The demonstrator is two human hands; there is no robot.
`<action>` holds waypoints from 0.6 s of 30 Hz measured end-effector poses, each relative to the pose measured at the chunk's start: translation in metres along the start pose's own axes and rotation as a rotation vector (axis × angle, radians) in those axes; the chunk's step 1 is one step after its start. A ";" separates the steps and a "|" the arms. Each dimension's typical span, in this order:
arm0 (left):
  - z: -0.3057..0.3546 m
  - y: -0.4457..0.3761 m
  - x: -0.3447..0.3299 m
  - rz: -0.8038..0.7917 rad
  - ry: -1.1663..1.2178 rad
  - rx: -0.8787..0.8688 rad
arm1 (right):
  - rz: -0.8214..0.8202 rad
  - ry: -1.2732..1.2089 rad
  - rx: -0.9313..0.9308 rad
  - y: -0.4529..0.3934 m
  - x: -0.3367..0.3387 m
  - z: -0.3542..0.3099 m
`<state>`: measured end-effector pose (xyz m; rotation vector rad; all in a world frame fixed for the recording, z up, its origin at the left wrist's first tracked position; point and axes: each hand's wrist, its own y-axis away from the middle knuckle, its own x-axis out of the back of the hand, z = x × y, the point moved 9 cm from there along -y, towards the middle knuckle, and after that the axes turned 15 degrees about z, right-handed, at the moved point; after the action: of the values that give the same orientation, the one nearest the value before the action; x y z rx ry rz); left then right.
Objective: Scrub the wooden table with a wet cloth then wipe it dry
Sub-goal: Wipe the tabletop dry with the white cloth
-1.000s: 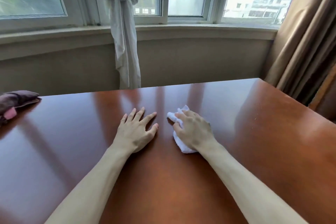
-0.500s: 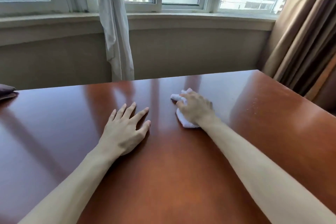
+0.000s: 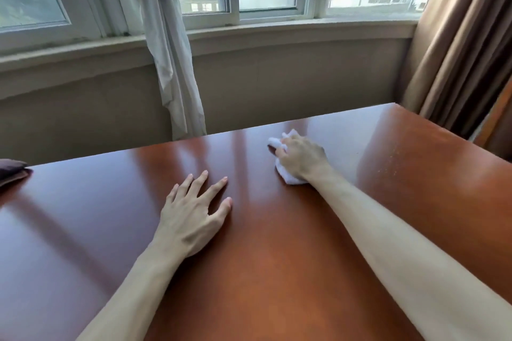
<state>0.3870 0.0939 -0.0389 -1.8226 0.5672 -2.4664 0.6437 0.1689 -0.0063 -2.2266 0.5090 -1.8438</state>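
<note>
dark cushion (image 3: 12, 171) at far-left edge of the surface (image 3: 277, 271). left hand (image 3: 191, 219) lies flat on the wood, fingers spread, holding nothing, looks like bracing. right of it, right hand (image 3: 303, 159) has its grip bunched around the white cloth (image 3: 289, 177), pressing it down near the far edge. cloth looks soft, light, floppy; likely best gathered into a wad under the palm. glossy surface probably slick, so cloth should glide. specks on the wood (image 3: 399, 158) further right.
</note>
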 end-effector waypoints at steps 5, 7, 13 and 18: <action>0.005 0.000 0.002 -0.048 -0.034 0.006 | -0.054 -0.057 0.095 0.143 0.041 -0.034; 0.012 -0.001 0.007 -0.057 -0.047 0.014 | -0.055 -0.073 0.139 0.192 0.063 -0.044; 0.057 -0.012 -0.001 -0.012 -0.092 -0.103 | -0.045 -0.141 0.114 0.203 0.075 -0.041; 0.050 -0.012 -0.018 0.000 0.006 -0.027 | -0.024 -0.081 -0.020 0.084 0.028 0.001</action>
<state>0.4410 0.0953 -0.0394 -1.8253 0.6039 -2.4768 0.6379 0.0807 -0.0122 -2.3190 0.4905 -1.7594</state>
